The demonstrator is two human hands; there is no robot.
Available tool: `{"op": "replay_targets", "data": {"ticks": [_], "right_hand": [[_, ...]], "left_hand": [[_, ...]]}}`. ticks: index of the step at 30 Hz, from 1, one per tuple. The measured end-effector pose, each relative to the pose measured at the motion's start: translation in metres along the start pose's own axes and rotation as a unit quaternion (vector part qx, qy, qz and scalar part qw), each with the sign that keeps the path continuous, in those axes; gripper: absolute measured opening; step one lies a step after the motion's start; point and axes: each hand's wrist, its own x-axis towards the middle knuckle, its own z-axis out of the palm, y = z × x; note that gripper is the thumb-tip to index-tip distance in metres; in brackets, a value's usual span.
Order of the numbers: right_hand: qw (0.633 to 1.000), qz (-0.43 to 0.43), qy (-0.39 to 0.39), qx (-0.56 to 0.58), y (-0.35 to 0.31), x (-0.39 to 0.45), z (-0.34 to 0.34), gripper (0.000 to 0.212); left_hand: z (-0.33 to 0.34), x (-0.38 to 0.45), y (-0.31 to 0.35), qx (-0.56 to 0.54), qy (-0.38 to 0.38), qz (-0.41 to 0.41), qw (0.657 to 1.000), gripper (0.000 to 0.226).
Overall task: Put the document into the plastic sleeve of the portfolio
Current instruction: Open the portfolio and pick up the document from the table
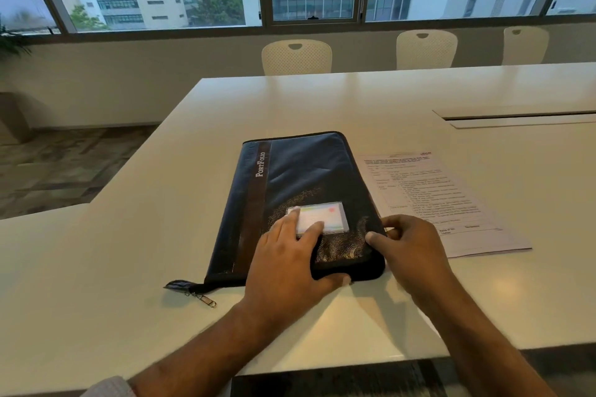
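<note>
Left hand (287, 255) lies flat on the closed dark-blue zippered fabric portfolio (303, 190); right hand (409, 251) pinches its near right edge. Nothing is done yet — the printed white paper document (451, 203) waits on the white surface (129, 267) just right, sleeve unseen.

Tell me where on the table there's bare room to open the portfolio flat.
Bare table lies left of the portfolio, and between its far edge and the chairs. The right is crowded: the document lies alongside, and the right hand is at that edge; the left hand rests on top.
</note>
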Motion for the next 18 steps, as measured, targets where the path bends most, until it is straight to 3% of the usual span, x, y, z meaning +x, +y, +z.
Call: {"op": "replay_targets", "data": {"ticks": [3,5,7,9,11,14,16,18], "right_hand": [[0.998,-0.038,-0.008,0.045,-0.015,0.0,-0.008,0.017],[0.989,-0.057,-0.014,0.138,-0.026,0.0,-0.012,0.006],[0.972,-0.052,-0.026,0.226,-0.035,0.002,-0.013,0.025],[0.97,-0.023,-0.06,0.236,-0.039,0.006,-0.008,0.048],[0.977,-0.012,-0.108,0.186,-0.036,0.009,0.004,0.041],[0.987,-0.047,-0.153,-0.026,-0.02,0.012,0.024,0.04],[0.977,-0.084,-0.147,-0.132,-0.013,0.011,0.035,0.048],[0.961,-0.13,-0.125,-0.209,-0.007,0.008,0.043,0.05]], "left_hand": [[-0.008,0.003,0.005,-0.023,0.042,-0.004,0.999,0.073],[-0.018,0.006,0.008,-0.037,0.075,0.001,0.997,0.066],[-0.03,0.008,0.01,-0.075,0.105,0.001,0.992,0.061],[-0.044,0.01,0.012,-0.145,0.121,-0.009,0.982,0.058],[-0.058,0.011,0.013,-0.209,0.146,-0.024,0.967,0.061],[-0.082,0.011,0.01,-0.274,0.209,-0.067,0.936,0.062],[-0.095,0.009,0.003,-0.316,0.249,-0.089,0.911,0.059],[-0.103,0.005,-0.008,-0.342,0.274,-0.109,0.892,0.04]]}}
